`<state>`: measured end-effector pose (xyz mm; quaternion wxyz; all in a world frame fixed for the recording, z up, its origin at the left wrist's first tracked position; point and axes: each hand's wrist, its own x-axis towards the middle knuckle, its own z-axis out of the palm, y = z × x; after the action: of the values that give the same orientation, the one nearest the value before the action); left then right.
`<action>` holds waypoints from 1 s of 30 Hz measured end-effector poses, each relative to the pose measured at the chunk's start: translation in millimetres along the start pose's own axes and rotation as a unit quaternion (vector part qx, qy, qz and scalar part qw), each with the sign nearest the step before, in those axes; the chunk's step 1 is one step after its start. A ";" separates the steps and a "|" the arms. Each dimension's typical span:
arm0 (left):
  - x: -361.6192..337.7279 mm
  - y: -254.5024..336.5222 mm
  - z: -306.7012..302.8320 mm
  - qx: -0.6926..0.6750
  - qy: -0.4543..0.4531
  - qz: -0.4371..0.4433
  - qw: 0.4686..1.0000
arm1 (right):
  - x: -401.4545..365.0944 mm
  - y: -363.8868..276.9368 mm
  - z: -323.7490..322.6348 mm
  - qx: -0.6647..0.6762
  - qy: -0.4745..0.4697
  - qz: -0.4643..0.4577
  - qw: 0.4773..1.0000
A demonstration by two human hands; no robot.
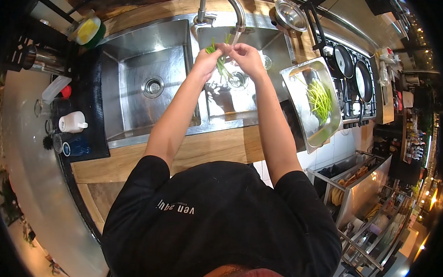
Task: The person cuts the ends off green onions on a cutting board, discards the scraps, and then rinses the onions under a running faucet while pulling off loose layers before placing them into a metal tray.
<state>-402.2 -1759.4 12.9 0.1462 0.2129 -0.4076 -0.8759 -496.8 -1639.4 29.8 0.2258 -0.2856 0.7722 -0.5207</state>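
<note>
Over the right basin of a steel double sink (200,89), my left hand (206,61) is closed round a small bunch of green stalks (221,67). Beside it, my right hand (247,59) has its fingers pinched together close to the stalks, under the curved faucet (237,14). Water runs down from the spout by the right fingers. What the right fingertips hold, if anything, is too small to make out. To the right of the sink, a steel tray (304,126) holds more green stalks (320,100).
A metal bowl (291,15) is at the back right, near a stove with black pans (343,61). Left of the sink are a white jug (73,122), glasses and a green container with a yellow sponge (87,30). A wooden counter edge (221,144) runs in front.
</note>
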 end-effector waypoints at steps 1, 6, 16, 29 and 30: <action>1.3 -1.3 -0.5 0.000 0.000 0.000 1.000 | 0.7 2.8 0.1 0.015 -0.008 0.014 1.000; 1.5 -2.2 -1.5 0.093 0.072 0.048 0.992 | -3.1 -3.2 -0.8 0.055 0.012 0.052 0.997; 2.8 -0.2 4.6 0.104 0.084 0.057 0.989 | -5.0 -7.8 3.9 0.087 0.026 0.040 0.995; -0.4 1.2 0.7 0.063 0.064 0.011 0.996 | -7.0 -23.6 -10.0 0.201 0.062 0.043 0.977; 0.1 2.1 -0.7 0.067 0.041 -0.021 0.997 | -7.1 -24.9 -11.0 0.178 0.060 0.041 0.981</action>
<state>-401.8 -1761.2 14.1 0.1294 0.2663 -0.4544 -0.8401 -493.5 -1634.5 57.3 0.2471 -0.1774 0.6905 -0.6563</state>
